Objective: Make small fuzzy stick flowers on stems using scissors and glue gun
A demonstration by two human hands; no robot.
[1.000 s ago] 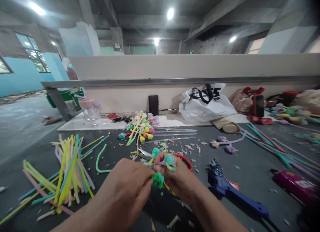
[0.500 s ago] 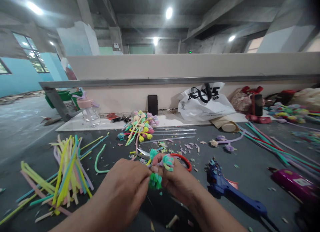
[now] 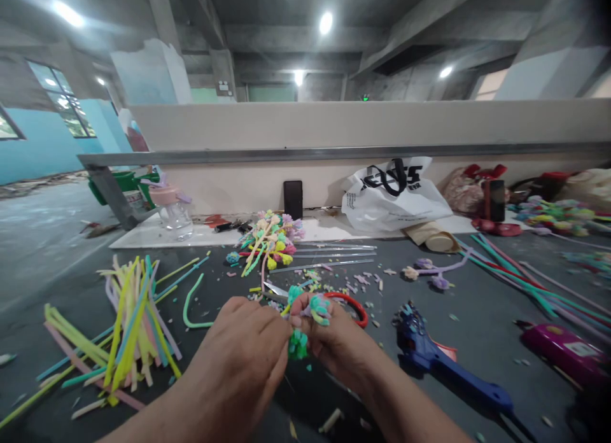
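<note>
My right hand [image 3: 334,325] is closed on a pipe-cleaner flower sprig [image 3: 319,308] with teal and green tufts and a bit of lilac. My left hand [image 3: 252,344] presses its fingers against the same sprig from the left; its fingertips are mostly hidden behind the back of the hand. A green tuft [image 3: 297,345] hangs below, between both hands. Just behind them lie scissors with red handles [image 3: 356,306], partly covered by my right hand. A bunch of finished pipe-cleaner flowers [image 3: 272,239] lies farther back.
Loose pipe cleaners [image 3: 131,331] are heaped at the left. To the right lie a blue glue gun [image 3: 453,373], a purple tool [image 3: 563,351] and a lilac sprig [image 3: 436,272]. Clear glue sticks [image 3: 329,255], a white bag [image 3: 391,198], a phone [image 3: 293,200] and a clear bottle [image 3: 172,220] stand or lie behind.
Both hands stay together at the sprig, with only a slight shift of the fingers. The whole view has moved a little; nothing else has visibly changed place.
</note>
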